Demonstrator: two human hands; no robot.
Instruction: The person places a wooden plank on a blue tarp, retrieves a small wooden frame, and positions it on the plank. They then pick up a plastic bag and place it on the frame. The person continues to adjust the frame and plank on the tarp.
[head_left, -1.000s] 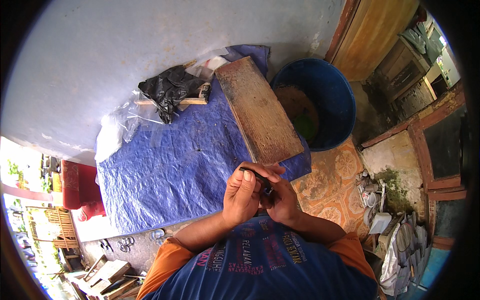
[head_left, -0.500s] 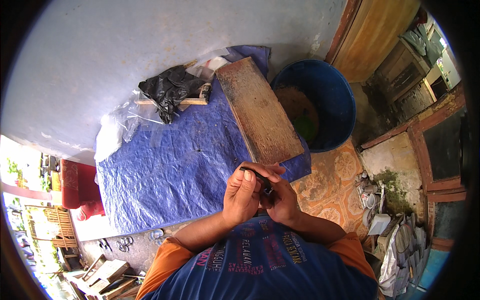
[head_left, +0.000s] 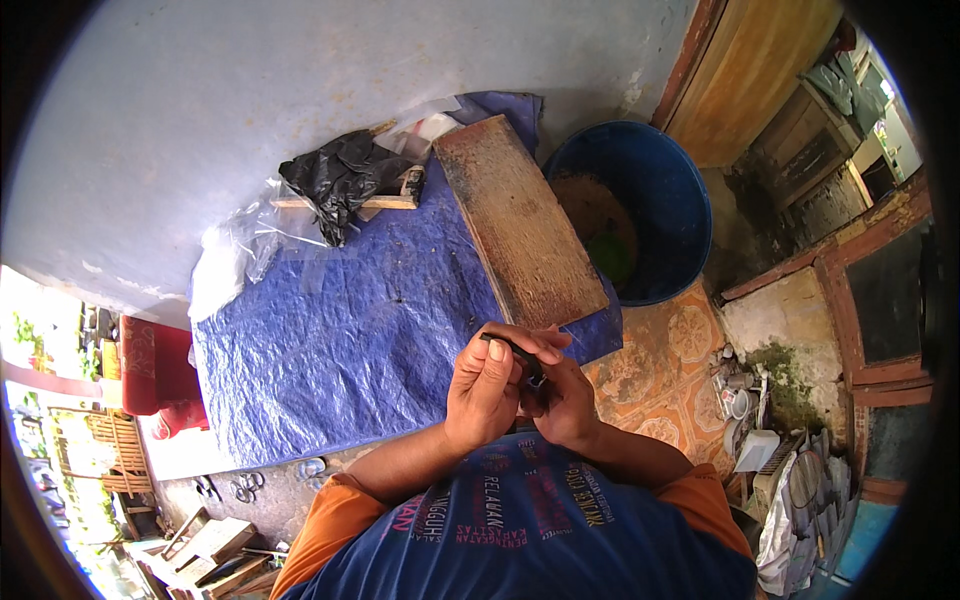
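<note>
Left hand and right hand both gripped a small black thing just past the shirt, so it seemed mid-handling, not put down yet. Beyond, a wooden board lay untouched on the blue tarp.

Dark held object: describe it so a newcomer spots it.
Find the blue tarp, then the wooden board lying on it. Just below its near end in view, the left hand and right hand enclose a partly hidden dark object. Unlike the crumpled black bag by the wall, it is held.
</note>
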